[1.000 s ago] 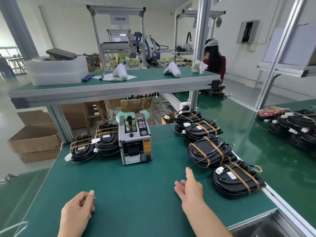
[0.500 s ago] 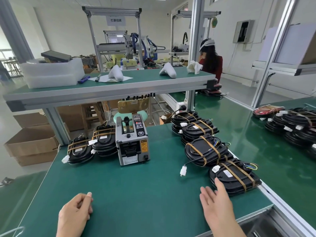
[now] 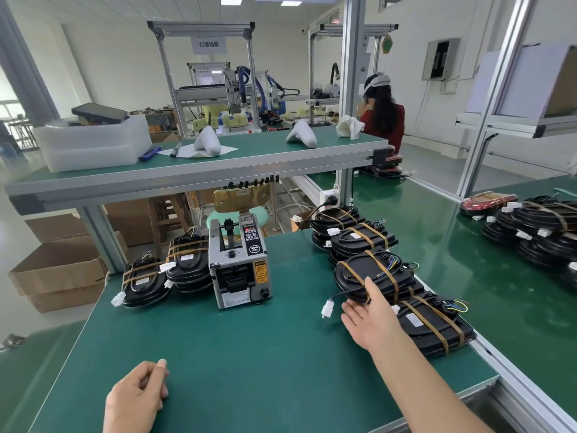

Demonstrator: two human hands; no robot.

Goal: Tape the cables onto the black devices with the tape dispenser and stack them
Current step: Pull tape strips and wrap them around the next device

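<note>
A grey tape dispenser [image 3: 239, 262] stands mid-table. Along the right edge lies a row of black devices in stacks, each wrapped with brown tape. My right hand [image 3: 367, 317] reaches out flat, fingers straight, its fingertips touching the near edge of the third stack's top device [image 3: 374, 273]. That device's black cable hangs loose with a white connector [image 3: 327, 308] just left of my palm. The nearest device [image 3: 434, 323] lies right of my hand. My left hand [image 3: 137, 398] rests on the green mat with fingers loosely curled, holding nothing. Two taped stacks [image 3: 165, 273] sit left of the dispenser.
A raised green shelf [image 3: 193, 170] spans the bench above the dispenser, carrying white foam trays and wrapped items. More black devices [image 3: 540, 229] lie on the neighbouring bench at right. A person sits behind at the back right. Cardboard boxes [image 3: 59, 270] stand on the floor left.
My right hand moved forward and right, from the bare mat up to the third stack of devices. The left hand stayed in place. The camera tilted a little.
</note>
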